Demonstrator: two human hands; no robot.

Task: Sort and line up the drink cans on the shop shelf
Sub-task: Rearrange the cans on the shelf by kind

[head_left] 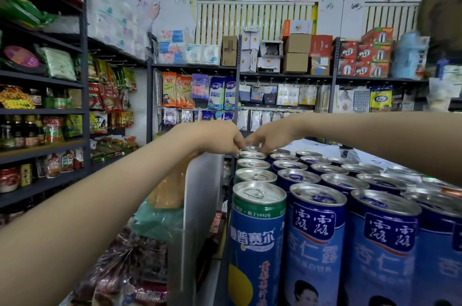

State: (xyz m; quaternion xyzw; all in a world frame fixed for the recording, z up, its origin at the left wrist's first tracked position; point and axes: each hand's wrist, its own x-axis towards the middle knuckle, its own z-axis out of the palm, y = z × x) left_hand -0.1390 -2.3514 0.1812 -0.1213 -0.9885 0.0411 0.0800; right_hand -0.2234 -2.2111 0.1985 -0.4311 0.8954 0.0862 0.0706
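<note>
step in hand: lining up the green cans (258, 205), the column at 9 o'clock of the blue cans (317, 208). left hand (222, 139) and right hand (271, 139) meet at the rearmost can (251, 149), at 12 o'clock; fingers (236, 146) curled, grip not discernible. next: likely square it up.

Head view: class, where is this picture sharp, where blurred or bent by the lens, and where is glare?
Head view: sharp on the nearest green-rimmed can and blue cans; soft and smeared at the left shelves and bottom-left packets; shelf uprights bow toward the edges; pale glare on the can lids; lighting even.
</note>
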